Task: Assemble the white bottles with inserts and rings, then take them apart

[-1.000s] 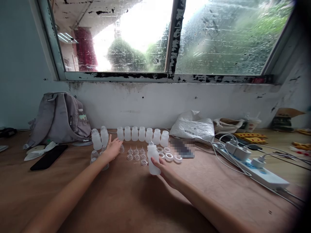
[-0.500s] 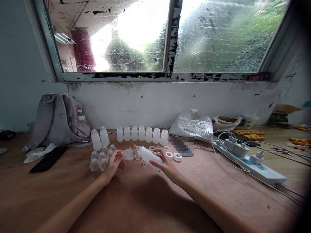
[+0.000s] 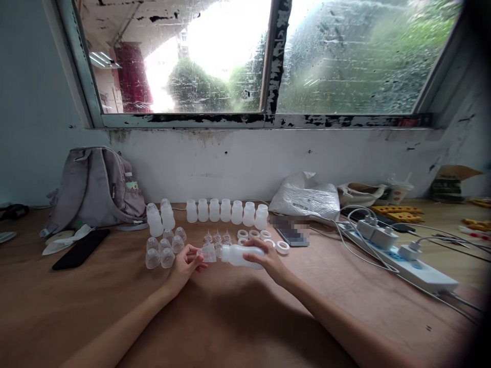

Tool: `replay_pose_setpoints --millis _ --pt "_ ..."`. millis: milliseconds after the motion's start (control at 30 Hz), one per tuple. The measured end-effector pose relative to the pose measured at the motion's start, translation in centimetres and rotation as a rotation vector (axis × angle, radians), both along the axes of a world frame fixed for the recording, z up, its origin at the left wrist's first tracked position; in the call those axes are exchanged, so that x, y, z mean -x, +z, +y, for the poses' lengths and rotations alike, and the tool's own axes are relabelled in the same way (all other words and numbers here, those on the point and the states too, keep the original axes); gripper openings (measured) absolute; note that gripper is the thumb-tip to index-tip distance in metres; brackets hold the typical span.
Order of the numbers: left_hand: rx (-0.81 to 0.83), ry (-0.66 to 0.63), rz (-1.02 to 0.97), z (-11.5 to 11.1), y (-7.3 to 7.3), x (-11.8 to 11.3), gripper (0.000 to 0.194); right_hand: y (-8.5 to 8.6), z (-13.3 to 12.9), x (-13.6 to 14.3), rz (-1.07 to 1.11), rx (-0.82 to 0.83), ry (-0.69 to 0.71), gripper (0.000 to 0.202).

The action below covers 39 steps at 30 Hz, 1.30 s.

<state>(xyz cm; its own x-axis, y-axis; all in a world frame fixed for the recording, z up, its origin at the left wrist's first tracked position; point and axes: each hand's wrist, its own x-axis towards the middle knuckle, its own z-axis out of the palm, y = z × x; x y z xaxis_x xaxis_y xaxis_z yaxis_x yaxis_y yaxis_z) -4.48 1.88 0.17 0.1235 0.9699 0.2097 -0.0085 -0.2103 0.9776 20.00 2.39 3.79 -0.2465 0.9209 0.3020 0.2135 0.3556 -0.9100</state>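
Note:
My left hand [image 3: 188, 264] holds a clear cap [image 3: 207, 253] on its side, its open end facing right. My right hand [image 3: 266, 259] grips a white bottle [image 3: 240, 255] lying level in the air, its neck pointing left at the cap; a small gap separates them. Behind the bottle are several clear nipples [image 3: 217, 237] and white rings [image 3: 283, 247]. Several clear caps [image 3: 167, 257] stand left of my left hand. Further back is a row of open white bottles [image 3: 237, 212], with two capped bottles [image 3: 155, 221] to their left.
A grey backpack [image 3: 95, 186] and a black phone [image 3: 81, 249] are at the left. A silver plastic bag [image 3: 305, 197] lies by the wall. At the right, a white power strip [image 3: 425, 273] carries plugs and cables. A partly blurred dark device [image 3: 292, 235] lies behind the rings.
The bottle has turned from tilted to level, its neck now lined up with the cap. The cap has come round to face the bottle. The view has shifted slightly.

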Motion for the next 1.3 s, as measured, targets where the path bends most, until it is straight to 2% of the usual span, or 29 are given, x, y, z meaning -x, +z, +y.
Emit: replay_pose_setpoints --millis 333,667,1133,1300 --pt "0.001 -0.117 0.059 -0.7 -0.2 -0.4 0.034 -0.1 -0.3 0.2 -0.053 0.001 0.069 0.018" --pt "0.016 -0.123 0.046 -1.8 0.7 -0.9 0.034 -0.1 -0.7 0.2 -0.030 -0.004 0.102 0.015" --pt "-0.025 -0.162 0.017 -2.4 0.3 -1.2 0.032 -0.5 -1.3 0.3 -0.021 -0.037 0.083 0.015" --pt "-0.027 -0.179 0.016 -2.5 0.1 -1.5 0.035 -1.0 -1.5 0.4 -0.012 -0.103 0.069 0.016"
